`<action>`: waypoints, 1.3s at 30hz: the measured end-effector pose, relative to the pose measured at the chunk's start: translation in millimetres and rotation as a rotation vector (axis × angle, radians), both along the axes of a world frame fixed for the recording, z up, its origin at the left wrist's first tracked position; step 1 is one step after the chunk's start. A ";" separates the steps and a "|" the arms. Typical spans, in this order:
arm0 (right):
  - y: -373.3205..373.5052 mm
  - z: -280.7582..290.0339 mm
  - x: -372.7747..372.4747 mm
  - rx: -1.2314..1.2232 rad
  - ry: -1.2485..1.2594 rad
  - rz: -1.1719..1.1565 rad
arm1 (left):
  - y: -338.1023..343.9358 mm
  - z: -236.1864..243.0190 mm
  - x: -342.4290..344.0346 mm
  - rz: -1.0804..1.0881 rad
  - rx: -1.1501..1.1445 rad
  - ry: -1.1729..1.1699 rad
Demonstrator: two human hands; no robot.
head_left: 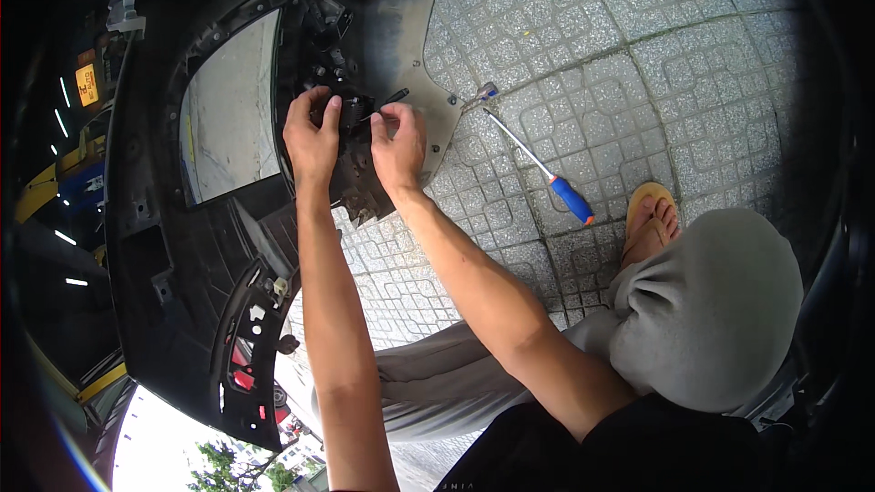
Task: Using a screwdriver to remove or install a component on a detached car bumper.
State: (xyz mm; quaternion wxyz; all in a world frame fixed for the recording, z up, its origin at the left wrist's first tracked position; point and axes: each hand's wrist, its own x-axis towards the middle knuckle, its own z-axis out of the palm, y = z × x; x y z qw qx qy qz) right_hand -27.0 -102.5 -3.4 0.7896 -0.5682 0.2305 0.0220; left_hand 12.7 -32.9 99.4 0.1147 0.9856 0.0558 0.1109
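Can see left hand [313,141] and right hand [399,148], half curled, at the dark fitting [354,112] near the right edge of the black panel [148,169], but cannot tell about any hold on it.

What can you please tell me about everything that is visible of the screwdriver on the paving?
The screwdriver has a long, slim, shiny shaft that looks like metal, and a thicker blue handle with an orange-red end, seemingly plastic or rubber. It lies slantwise on the grey patterned paving, its handle nearer the sandalled foot, its tip beside a small tool with some blue on it; whether they touch is unclear. The left hand and right hand are away from it.
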 end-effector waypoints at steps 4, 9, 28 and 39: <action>-5.3 2.6 4.5 -0.149 -0.157 0.194 | -1.1 -19.8 -16.7 0.053 0.153 -0.222; -19.8 7.3 18.8 -0.282 -0.083 0.543 | -52.5 -62.7 -58.6 0.335 0.005 -0.636; -8.1 21.7 47.1 -0.228 0.047 0.719 | 5.3 -95.9 -45.3 0.675 -1.847 -0.182; 10.7 -0.4 42.2 -0.311 0.015 0.562 | 4.3 -117.0 -32.1 0.581 -2.128 -0.316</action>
